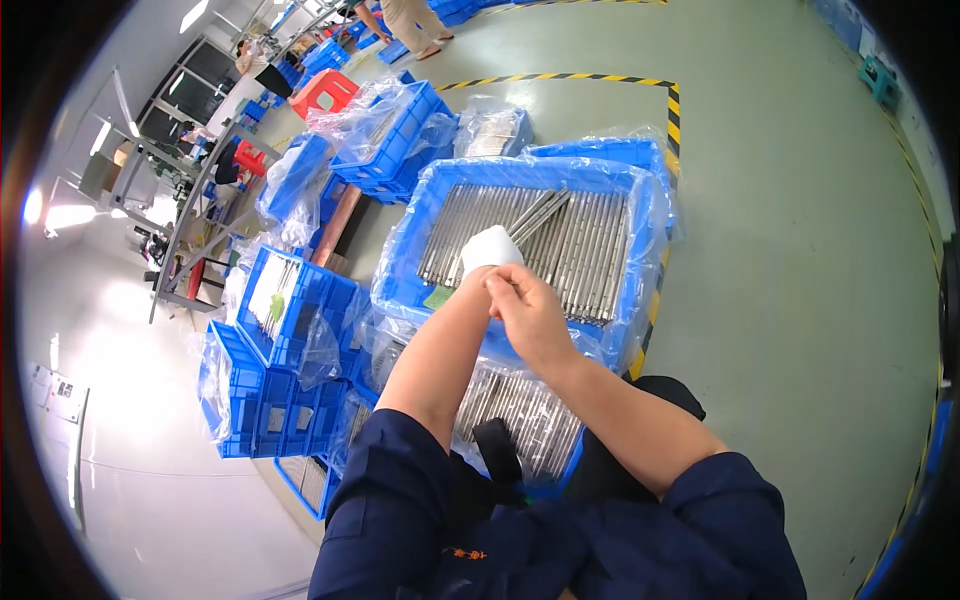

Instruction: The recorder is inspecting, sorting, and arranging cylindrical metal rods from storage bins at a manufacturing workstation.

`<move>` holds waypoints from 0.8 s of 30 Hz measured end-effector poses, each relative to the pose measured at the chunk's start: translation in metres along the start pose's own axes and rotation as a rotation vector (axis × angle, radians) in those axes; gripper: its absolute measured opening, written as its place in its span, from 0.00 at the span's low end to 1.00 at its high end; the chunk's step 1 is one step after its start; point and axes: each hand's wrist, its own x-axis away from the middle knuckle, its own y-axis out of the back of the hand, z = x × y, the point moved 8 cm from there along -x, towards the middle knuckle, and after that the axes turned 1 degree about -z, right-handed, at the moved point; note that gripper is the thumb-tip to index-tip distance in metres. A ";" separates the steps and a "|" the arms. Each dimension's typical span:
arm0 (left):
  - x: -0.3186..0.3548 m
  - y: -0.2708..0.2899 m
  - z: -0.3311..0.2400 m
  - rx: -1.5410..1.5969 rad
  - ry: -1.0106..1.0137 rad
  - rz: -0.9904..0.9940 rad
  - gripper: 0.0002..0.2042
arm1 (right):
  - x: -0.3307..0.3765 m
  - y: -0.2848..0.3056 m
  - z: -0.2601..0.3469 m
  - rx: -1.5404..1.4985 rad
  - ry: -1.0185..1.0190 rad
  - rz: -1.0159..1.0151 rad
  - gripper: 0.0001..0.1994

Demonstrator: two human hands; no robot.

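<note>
A white glove [491, 247] covers my left hand [484, 254], which is over a blue crate [398, 262] lined with clear plastic. Its fingers are hidden from me. My bare right hand [536, 317] is closed at the left wrist, thumb and fingers pinching the glove's cuff. Slim metal rods [595, 255] lie side by side in the crate. A few loose rods [540, 215] rest slantwise on top, just beyond the glove; whether my left hand touches them I cannot tell. Beside my left wrist is a green piece [438, 297] in the crate.
Nearer me stands another crate of rods [540, 420] under plastic. Stacked blue crates [290, 390] are at the left, more [385, 140] farther back. Yellow-black tape [560, 77] marks the floor. Red stools [328, 93] and other people [410, 25] appear at the far left.
</note>
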 end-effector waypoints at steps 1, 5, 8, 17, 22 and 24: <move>-0.002 0.007 0.002 0.055 0.047 0.020 0.09 | -0.002 0.001 -0.007 -0.065 -0.071 0.005 0.09; -0.004 0.019 -0.005 0.011 0.028 0.016 0.10 | -0.004 -0.006 -0.027 -0.357 -0.324 0.083 0.10; 0.002 0.028 -0.002 -0.010 -0.020 -0.023 0.10 | -0.003 -0.012 -0.039 -0.409 -0.461 0.069 0.09; 0.071 0.099 0.066 0.445 -0.146 0.041 0.15 | -0.025 -0.029 -0.036 -0.109 -0.179 0.006 0.17; 0.171 0.075 0.086 0.817 -0.052 0.629 0.09 | 0.005 -0.097 -0.039 -0.426 -0.388 0.520 0.13; 0.198 0.062 0.099 1.196 -0.012 0.742 0.13 | 0.022 -0.105 -0.046 -0.512 -0.454 0.477 0.08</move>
